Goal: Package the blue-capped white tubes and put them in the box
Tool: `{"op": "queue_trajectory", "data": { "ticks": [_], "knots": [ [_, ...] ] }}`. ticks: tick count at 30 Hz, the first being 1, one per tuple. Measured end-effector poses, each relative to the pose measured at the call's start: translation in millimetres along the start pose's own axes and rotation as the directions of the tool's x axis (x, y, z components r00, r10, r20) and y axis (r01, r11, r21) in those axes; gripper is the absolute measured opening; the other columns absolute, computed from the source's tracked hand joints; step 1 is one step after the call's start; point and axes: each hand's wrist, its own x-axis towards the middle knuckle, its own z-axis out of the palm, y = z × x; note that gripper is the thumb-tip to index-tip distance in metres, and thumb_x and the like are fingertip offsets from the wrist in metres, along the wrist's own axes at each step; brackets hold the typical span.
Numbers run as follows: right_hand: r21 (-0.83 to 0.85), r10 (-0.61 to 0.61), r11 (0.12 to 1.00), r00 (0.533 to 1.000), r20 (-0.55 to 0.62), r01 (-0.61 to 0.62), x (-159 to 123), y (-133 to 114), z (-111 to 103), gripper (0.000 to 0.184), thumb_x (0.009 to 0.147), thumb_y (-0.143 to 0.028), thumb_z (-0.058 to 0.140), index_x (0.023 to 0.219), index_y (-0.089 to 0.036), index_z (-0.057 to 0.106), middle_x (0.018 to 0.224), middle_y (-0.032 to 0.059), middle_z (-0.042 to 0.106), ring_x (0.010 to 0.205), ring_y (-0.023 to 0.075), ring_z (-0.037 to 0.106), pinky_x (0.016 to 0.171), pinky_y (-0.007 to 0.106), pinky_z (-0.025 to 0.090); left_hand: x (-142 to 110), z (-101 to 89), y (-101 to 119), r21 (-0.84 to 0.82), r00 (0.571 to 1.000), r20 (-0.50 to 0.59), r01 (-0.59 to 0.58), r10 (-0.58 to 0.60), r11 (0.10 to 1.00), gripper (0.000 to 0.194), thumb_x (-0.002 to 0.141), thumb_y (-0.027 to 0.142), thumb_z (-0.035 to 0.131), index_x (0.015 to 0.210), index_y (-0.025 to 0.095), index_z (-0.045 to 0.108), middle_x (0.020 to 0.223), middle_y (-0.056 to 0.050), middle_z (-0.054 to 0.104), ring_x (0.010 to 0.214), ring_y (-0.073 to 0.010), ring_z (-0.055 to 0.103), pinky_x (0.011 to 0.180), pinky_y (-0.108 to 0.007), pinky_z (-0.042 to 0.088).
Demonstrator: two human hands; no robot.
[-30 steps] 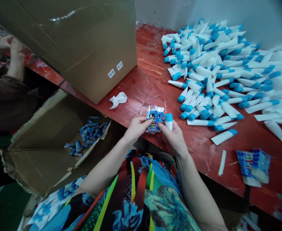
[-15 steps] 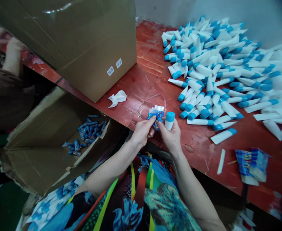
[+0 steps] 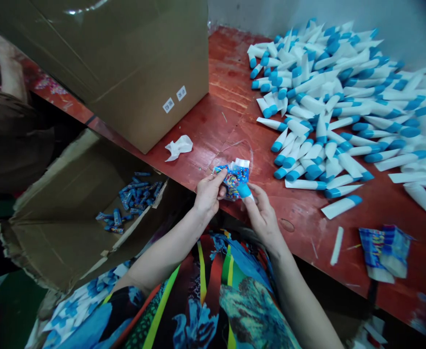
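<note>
My left hand (image 3: 210,193) pinches the left side of a blue printed wrapper sleeve (image 3: 232,182), held just over the table's front edge. In my right hand (image 3: 262,213) is a white tube with a blue cap (image 3: 245,191). Its capped end points up and left, against the lower right part of the sleeve. My right fingers cover most of the tube's white body. Whether the cap is inside the sleeve or only in front of it, I cannot tell. To the right spreads a big heap of white tubes with blue caps (image 3: 322,121).
A tall cardboard box (image 3: 143,72) stands on the red table (image 3: 231,116) at left. Below it an open carton (image 3: 60,228) holds several blue wrapped tubes (image 3: 136,194). Crumpled white paper (image 3: 179,147) and flat blue wrappers (image 3: 384,252) lie on the table. Another person's hands (image 3: 5,63) are far left.
The tube in my right hand has tipped from upright to leaning left, its cap now at the sleeve. The sleeve is spread flatter, and my left hand has shifted slightly left.
</note>
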Motion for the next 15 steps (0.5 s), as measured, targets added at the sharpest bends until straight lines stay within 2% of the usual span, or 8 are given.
{"op": "queue_trajectory", "data": {
  "ticks": [4, 9, 12, 15],
  "knots": [
    [-0.267, -0.008, 0.964, 1.000, -0.001, 0.007, -6.5, -10.3, -1.4, 0.050, 0.103, -0.052, 0.050, 0.145, -0.027, 0.058, 0.106, 0.0076, 0.078, 0.082, 0.0247, 0.073, 0.074, 0.036, 0.056, -1.2, -0.8, 1.3, 0.000, 0.999, 0.040, -0.017, 0.017, 1.000, 0.053, 0.079, 0.055, 0.083, 0.064, 0.019, 0.047, 0.043, 0.007, 0.043, 0.039, -0.0041, 0.034, 0.045, -0.022, 0.021],
    [-0.521, -0.023, 0.853, 1.000, 0.008, 0.024, -4.4, -20.0, 1.5, 0.054, 0.103, -0.048, 0.047, 0.152, -0.025, 0.055, 0.124, 0.0137, 0.077, 0.099, 0.0338, 0.077, 0.080, 0.043, 0.060, -4.3, -0.6, 0.9, -0.018, 0.998, 0.048, -0.044, 0.044, 0.999, 0.047, 0.080, 0.048, 0.084, 0.067, 0.019, 0.049, 0.046, 0.008, 0.044, 0.040, -0.0041, 0.035, 0.045, -0.022, 0.022],
    [-0.582, -0.031, 0.812, 0.998, 0.050, 0.055, -2.7, -24.5, 2.3, 0.057, 0.103, -0.045, 0.047, 0.156, -0.024, 0.051, 0.134, 0.0150, 0.073, 0.106, 0.0357, 0.077, 0.082, 0.046, 0.062, -5.1, -0.5, 1.0, -0.023, 0.998, 0.044, -0.050, 0.051, 0.998, 0.044, 0.081, 0.046, 0.083, 0.068, 0.019, 0.051, 0.046, 0.008, 0.045, 0.040, -0.0041, 0.036, 0.044, -0.022, 0.021],
    [-0.549, -0.038, 0.833, 0.996, 0.075, 0.073, -0.2, -27.1, 1.9, 0.057, 0.104, -0.044, 0.045, 0.157, -0.025, 0.050, 0.140, 0.0137, 0.070, 0.116, 0.0363, 0.074, 0.088, 0.047, 0.062, -5.2, -0.1, 1.3, -0.013, 0.997, 0.053, -0.049, 0.049, 0.999, 0.043, 0.081, 0.046, 0.083, 0.069, 0.018, 0.052, 0.046, 0.008, 0.045, 0.040, -0.0039, 0.036, 0.044, -0.021, 0.022]
  ]
}}
